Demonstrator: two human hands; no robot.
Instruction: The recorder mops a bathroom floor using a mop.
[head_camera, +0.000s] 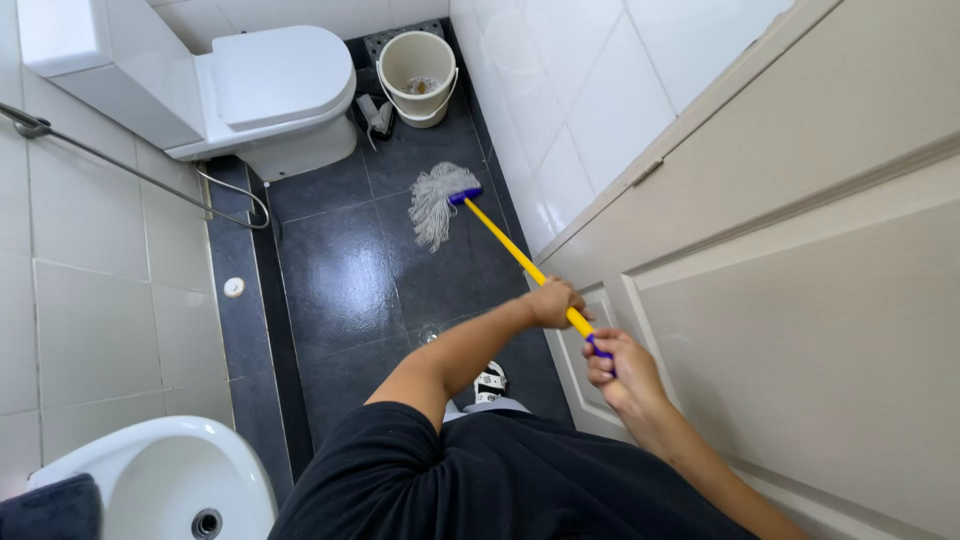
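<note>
— Where did the yellow-handled string mop (480, 215) lie from you?
— Ahead on the dark tiled floor (340, 270), shaft slanting back; your left hand (553, 300) gripped forward, right hand (612, 368) clasped its end.

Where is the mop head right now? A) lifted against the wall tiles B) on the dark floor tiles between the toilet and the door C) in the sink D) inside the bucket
B: the white string mop head lies spread on the dark floor, short of the bucket, while the left hand and right hand grip the yellow handle.
</note>
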